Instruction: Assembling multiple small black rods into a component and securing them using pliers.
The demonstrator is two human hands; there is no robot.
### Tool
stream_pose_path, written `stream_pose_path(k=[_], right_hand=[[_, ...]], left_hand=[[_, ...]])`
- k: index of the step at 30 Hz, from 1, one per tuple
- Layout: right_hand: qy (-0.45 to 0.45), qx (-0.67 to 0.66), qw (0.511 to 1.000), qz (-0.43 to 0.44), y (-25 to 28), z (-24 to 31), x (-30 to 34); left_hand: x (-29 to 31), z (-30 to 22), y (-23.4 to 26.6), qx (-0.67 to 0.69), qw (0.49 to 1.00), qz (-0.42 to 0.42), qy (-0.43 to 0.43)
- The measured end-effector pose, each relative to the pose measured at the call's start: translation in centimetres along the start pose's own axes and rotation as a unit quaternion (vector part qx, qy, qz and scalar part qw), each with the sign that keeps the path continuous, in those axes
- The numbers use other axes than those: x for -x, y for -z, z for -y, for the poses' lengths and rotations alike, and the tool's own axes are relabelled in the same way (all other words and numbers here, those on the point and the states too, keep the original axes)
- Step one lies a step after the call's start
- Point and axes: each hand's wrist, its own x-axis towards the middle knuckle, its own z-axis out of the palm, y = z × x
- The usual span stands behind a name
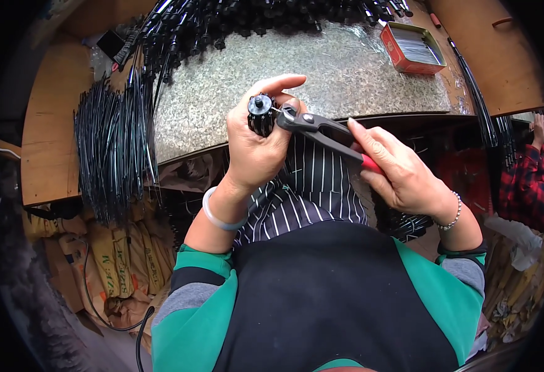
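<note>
Left hand [253, 149], raised, curls round a black cylindrical part [260, 106]; right hand [403, 173], slanting inward, grips pliers [308, 118].

Counter [200, 93] is offering free passage through its middle, beyond and left of the left hand [250, 142]. Black pile [253, 18] is blocking the far side; rods [114, 142] are walling off the left. Tin [393, 49] is obstructing far right, leaving a lane nearer the front edge. Pliers [324, 133] are bridging the gap to the right hand [399, 167]; right bundle [472, 93] is crowding that side.
</note>
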Motion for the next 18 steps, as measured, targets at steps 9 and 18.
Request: stream_pose_path(k=[9, 18], right_hand=[[-0.073, -0.039, 0.996, 0.039, 1.1, -1.0, 0.3], [-0.084, 0.085, 0.992, 0.035, 4.2, -0.9, -0.7]], left_hand=[[0.1, 0.3, -0.2, -0.043, 0.999, 0.005, -0.017], [-0.8, 0.1, -0.1, -0.119, 0.99, 0.027, -0.066]])
